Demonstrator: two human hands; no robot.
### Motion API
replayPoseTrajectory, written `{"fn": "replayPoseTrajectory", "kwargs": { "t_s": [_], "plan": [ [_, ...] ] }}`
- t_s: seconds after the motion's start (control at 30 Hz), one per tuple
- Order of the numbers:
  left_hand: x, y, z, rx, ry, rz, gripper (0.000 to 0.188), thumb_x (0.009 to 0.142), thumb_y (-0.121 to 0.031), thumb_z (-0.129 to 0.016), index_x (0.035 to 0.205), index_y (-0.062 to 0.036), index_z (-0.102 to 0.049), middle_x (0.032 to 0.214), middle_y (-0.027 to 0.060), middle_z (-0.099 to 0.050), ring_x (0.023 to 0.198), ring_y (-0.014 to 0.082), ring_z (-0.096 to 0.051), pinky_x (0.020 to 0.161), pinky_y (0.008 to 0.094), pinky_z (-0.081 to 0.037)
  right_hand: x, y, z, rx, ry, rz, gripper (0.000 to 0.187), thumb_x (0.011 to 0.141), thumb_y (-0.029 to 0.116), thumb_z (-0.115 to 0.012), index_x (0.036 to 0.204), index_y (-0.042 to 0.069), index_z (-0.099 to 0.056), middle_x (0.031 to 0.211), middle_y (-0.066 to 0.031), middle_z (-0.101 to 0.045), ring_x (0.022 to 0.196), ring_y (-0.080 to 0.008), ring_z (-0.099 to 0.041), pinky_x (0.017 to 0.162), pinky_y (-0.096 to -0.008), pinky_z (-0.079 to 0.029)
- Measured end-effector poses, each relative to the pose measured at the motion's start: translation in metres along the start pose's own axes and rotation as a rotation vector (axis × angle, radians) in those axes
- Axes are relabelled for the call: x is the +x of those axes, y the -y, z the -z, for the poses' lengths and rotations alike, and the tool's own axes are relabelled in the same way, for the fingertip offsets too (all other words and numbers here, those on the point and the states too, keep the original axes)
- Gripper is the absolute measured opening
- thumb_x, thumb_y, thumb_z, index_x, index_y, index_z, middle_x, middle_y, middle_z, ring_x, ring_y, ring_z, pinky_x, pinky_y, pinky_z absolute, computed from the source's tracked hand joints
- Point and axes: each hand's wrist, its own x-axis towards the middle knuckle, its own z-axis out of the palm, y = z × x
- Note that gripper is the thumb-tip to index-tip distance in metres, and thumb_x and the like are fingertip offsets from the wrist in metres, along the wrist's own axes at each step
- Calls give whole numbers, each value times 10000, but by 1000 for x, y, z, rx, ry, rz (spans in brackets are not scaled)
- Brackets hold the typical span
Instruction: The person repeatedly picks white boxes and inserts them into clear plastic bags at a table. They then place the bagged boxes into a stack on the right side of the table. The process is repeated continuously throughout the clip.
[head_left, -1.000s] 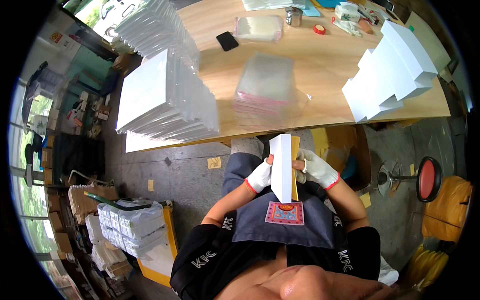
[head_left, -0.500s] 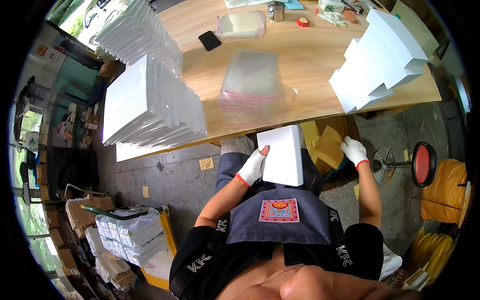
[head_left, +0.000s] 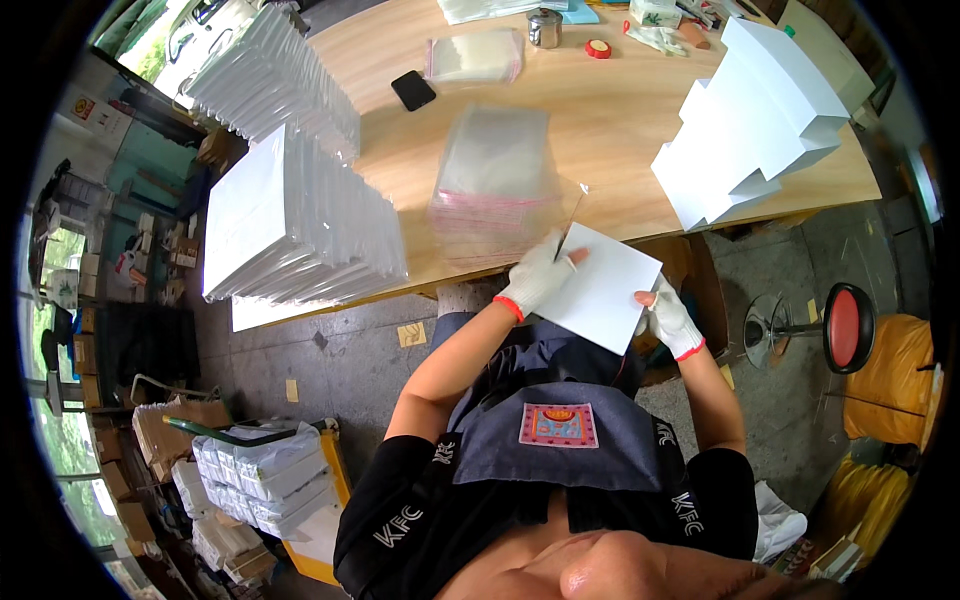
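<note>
Both my hands wear white gloves with red cuffs. My left hand (head_left: 538, 275) grips the upper left edge of a flat white box (head_left: 603, 287) held over my lap at the table's near edge. My right hand (head_left: 671, 318) holds the same box at its lower right corner. Just beyond the left hand, a pile of clear plastic bags (head_left: 497, 180) lies on the wooden table (head_left: 620, 130). A thin clear bag edge shows by my left fingers; I cannot tell whether they hold it.
Tall stacks of flat white boxes (head_left: 295, 225) lean at the table's left, and folded white boxes (head_left: 760, 120) are stacked at its right. A black phone (head_left: 413, 90), another bag pile (head_left: 475, 55), a metal tin (head_left: 544, 27) and tape (head_left: 598, 48) lie farther back. A red stool (head_left: 845, 325) stands right.
The white box was upright and edge-on between both hands over my lap; it has been turned flat and raised toward the table edge, close to the bag pile.
</note>
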Motion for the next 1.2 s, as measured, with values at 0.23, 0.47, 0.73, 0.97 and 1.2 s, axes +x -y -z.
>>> {"fn": "replayPoseTrajectory", "kwargs": {
  "t_s": [0.23, 0.47, 0.73, 0.97, 1.2],
  "plan": [
    [15, 49, 27, 739, -200, -651, 445, 727, -341, -653, 1082, -94, -551, 1279, 105, -462, 1216, 310, -358, 974, 481, -320, 3, 8, 23, 105, -147, 26, 619, 762, 176, -622, 1306, 43, -358, 1056, -91, -567, 799, -171, -621, 563, -265, -521],
    [-1, 54, 57, 704, -109, -390, 354, 699, -232, -659, 1018, -126, -549, 1098, 53, -523, 1059, 273, -478, 838, 420, -437, 7, 12, -3, 178, 5, -121, 625, 760, 108, -595, 1328, 20, -349, 1173, -119, -541, 1013, -221, -589, 824, -341, -518],
    [17, 82, 51, 691, -244, -331, 328, 656, -53, -607, 968, -108, -519, 974, 72, -524, 961, 289, -514, 709, 404, -483, 28, -8, -36, 112, 70, -249, 599, 770, 152, -598, 1317, 35, -386, 1146, -82, -560, 967, -175, -600, 790, -317, -531],
    [0, 89, 59, 464, -364, -331, 312, 673, -31, -553, 978, -91, -539, 1000, 88, -528, 960, 310, -512, 762, 397, -461, 55, -39, -44, 74, 72, -248, 522, 786, 181, -608, 1260, 65, -422, 885, -70, -590, 604, -152, -581, 419, -248, -438],
    [-8, 99, 60, 432, -362, -388, 334, 665, -9, -567, 986, -97, -531, 1077, 69, -524, 1008, 305, -503, 812, 385, -459, 71, -39, -44, 150, -90, -154, 477, 798, 181, -622, 1238, 123, -446, 893, -55, -587, 603, -161, -583, 370, -250, -400]
  ]
}}
